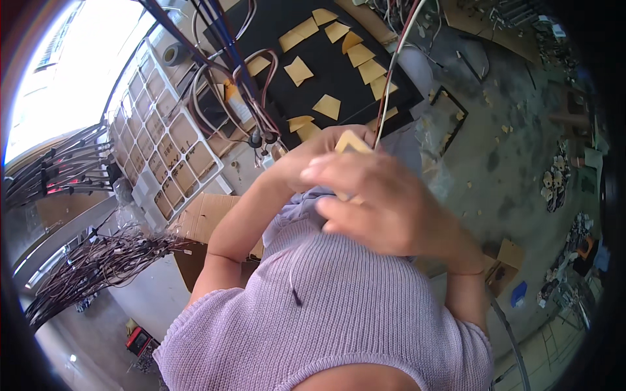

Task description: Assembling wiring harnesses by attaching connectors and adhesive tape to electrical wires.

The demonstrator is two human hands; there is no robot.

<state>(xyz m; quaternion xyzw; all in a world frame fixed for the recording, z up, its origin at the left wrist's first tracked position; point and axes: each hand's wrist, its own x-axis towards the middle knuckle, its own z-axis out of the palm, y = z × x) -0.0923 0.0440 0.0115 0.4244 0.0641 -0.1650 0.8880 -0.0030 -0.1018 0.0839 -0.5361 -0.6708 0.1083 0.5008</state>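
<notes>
My left hand (305, 158) is closed at waist height, its fingers round a small yellow piece (353, 139) with a greyish middle; the piece's kind is not clear. In front of it, my right hand (385, 205) is blurred by motion, thumb and fingers apart, and it hides part of the left hand. A white and a brown wire (392, 68) run down to the yellow piece from above; whether they join it is hidden. Beyond the hands, several yellow squares (327, 107) lie on a black board (310, 72).
Blue and brown wires (236, 58) hang left of the board, near a roll of tape (174, 55). A white grid rack (195, 144) stands at left, above an open cardboard box (203, 218). A large bundle of dark cables (91, 264) lies lower left. Yellow scraps (505, 129) dot the right-hand floor.
</notes>
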